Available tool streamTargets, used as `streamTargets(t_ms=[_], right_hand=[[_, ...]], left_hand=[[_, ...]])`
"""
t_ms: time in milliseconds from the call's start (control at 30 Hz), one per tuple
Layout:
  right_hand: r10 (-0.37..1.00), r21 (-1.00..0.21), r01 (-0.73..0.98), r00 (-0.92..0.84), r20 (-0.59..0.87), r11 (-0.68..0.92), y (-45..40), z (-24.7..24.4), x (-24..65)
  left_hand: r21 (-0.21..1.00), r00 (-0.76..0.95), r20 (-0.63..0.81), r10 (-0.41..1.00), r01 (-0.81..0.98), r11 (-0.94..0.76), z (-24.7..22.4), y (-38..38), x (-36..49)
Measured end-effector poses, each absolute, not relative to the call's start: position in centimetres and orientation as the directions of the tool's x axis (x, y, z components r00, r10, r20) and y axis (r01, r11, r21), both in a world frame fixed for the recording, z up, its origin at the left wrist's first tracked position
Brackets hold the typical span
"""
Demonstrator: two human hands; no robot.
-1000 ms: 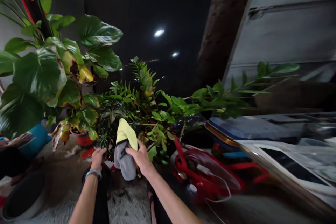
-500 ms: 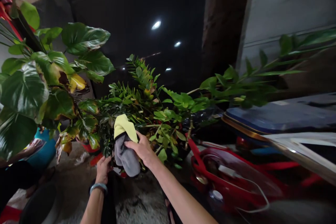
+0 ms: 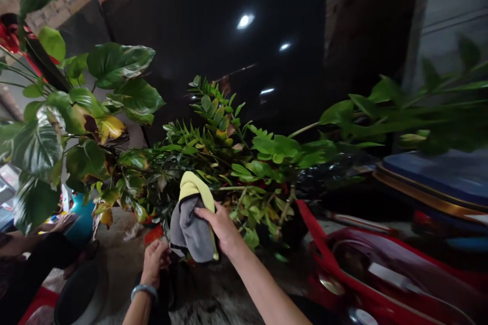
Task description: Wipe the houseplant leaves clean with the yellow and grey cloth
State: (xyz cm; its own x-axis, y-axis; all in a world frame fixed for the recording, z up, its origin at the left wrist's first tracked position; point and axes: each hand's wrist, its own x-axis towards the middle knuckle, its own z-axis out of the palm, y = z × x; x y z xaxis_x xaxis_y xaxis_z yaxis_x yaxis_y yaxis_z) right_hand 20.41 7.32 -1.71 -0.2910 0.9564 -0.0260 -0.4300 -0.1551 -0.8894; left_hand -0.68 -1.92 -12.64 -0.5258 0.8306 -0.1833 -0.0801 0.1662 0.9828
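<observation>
My right hand (image 3: 223,226) grips a yellow and grey cloth (image 3: 193,218), which hangs folded in front of the leaves. Just left of the cloth is my left hand (image 3: 155,260), with a bracelet on the wrist; its fingers are curled together, and what they pinch, if anything, is too small to name. Behind both hands grows a dense plant with small green leaves (image 3: 217,111). A plant with large leaves (image 3: 120,63), some yellow and brown, stands to the left.
A red basket (image 3: 331,259) with a white object and cord sits at the lower right, below a blue-topped box (image 3: 438,175). At the left are a grey bucket (image 3: 78,292) and another person's arm (image 3: 34,251). A dark glossy panel (image 3: 213,20) stands behind.
The view has shifted, so the plants on the right and the basket appear farther right. The cloth hangs more spread out in my right hand. My left hand sits slightly lower.
</observation>
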Motion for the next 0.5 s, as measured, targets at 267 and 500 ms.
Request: streamTargets(t_ms=[267,500], right_hand=[[0.977,-0.893,-0.435,-0.210,-0.027,-0.118,6.7,-5.1,19.7],[0.990,-0.984,-0.146,-0.079,0.117,0.105,6.8,-5.6,20.7]], left_hand=[[0.989,-0.426,0.139,0.894,0.013,-0.148,-6.2,-0.6,6.3],[0.979,-0.490,0.200,0.848,0.081,-0.184,-4.9,-2.9,7.8]])
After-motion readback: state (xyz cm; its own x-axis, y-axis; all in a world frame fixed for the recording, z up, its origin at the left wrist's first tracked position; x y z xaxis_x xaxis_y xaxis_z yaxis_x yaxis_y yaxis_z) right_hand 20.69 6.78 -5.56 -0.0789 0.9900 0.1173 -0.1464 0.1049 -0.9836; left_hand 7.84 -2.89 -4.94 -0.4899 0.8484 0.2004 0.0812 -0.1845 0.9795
